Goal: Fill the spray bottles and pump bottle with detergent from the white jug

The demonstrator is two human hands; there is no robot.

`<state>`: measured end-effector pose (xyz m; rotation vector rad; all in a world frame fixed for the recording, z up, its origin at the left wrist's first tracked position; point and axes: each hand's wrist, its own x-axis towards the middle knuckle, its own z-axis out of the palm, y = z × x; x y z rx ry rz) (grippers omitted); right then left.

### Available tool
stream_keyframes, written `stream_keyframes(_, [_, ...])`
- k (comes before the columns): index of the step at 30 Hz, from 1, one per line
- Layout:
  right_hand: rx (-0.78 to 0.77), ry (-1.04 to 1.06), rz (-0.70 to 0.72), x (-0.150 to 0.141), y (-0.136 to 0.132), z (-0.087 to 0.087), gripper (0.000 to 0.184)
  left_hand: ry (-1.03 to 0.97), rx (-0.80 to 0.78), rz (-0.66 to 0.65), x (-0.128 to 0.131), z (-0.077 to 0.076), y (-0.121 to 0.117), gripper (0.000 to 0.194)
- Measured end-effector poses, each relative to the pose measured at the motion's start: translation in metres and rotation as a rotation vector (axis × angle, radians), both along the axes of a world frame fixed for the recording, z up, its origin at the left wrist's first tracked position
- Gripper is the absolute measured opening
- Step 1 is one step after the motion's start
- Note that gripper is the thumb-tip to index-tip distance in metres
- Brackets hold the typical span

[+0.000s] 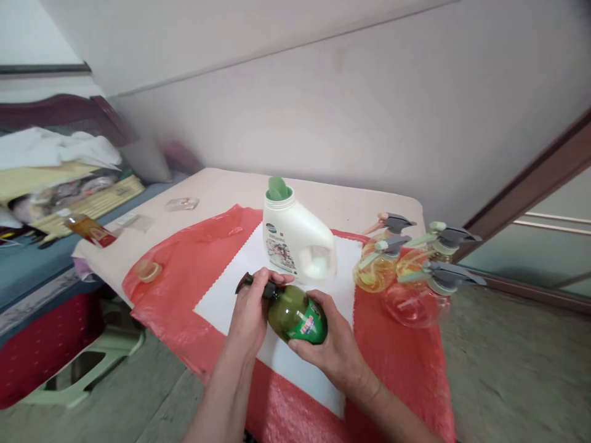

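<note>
I hold a green pump bottle (297, 315) with a red and green label, tilted over a white sheet (231, 294). My right hand (333, 344) wraps round the bottle's body from below. My left hand (252, 307) is closed on the bottle's neck by the dark pump head (244, 281). Just behind stands a white detergent jug (295, 240) with a green spout and an open top.
Three clear spray bottles with yellow liquid (406, 264) stand at the right on red plastic (184, 271) covering the small table (240, 187). A cap (148, 270) lies at the left. A bed with piled cloths (55, 166) is at far left.
</note>
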<state>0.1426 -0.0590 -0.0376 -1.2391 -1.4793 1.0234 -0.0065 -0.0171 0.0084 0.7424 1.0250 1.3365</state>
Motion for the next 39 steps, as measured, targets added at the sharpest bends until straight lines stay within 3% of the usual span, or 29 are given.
stream_keyframes(7, [-0.170, 0.175, 0.118, 0.018, 0.005, 0.015, 0.065, -0.015, 0.000, -0.140, 0.002, 0.005, -0.001, 0.015])
stream_keyframes(13, [0.169, -0.139, -0.024, 0.015, 0.004, 0.011, 0.076, -0.016, -0.055, -0.084, 0.003, 0.003, 0.001, 0.015])
stream_keyframes(15, [0.079, -0.054, -0.039, 0.014, 0.004, 0.010, 0.074, -0.005, -0.063, -0.084, 0.004, 0.005, 0.001, 0.014])
stream_keyframes(19, [-0.343, 0.592, 0.164, 0.012, 0.004, 0.010, 0.055, -0.053, -0.061, -0.179, 0.005, 0.010, -0.002, 0.011])
stream_keyframes(21, [-0.447, 0.780, 0.211, 0.009, 0.002, 0.008, 0.045, -0.079, -0.062, -0.145, 0.008, 0.011, -0.003, 0.012])
stream_keyframes(26, [-0.545, 0.882, 0.068, 0.002, -0.002, 0.000, 0.049, -0.052, -0.097, 0.109, 0.015, 0.006, -0.001, 0.014])
stream_keyframes(28, [-0.473, 0.909, 0.054, 0.002, -0.002, -0.001, 0.054, -0.062, -0.087, 0.211, 0.013, 0.006, 0.001, 0.014])
stream_keyframes(32, [-0.239, 0.832, 0.139, 0.003, -0.003, 0.001, 0.092, -0.094, -0.016, 0.301, 0.007, 0.009, 0.002, 0.013])
stream_keyframes(35, [-0.486, 0.836, 0.190, 0.004, -0.002, 0.000, 0.070, -0.068, 0.066, 0.192, 0.006, 0.012, 0.000, 0.013])
stream_keyframes(37, [-0.671, 0.828, 0.229, 0.003, -0.001, -0.002, 0.076, -0.039, 0.072, 0.157, 0.008, 0.011, -0.003, 0.013])
stream_keyframes(39, [-0.692, 0.819, 0.241, 0.003, 0.000, -0.002, 0.080, -0.022, 0.048, 0.187, 0.009, 0.009, -0.003, 0.015])
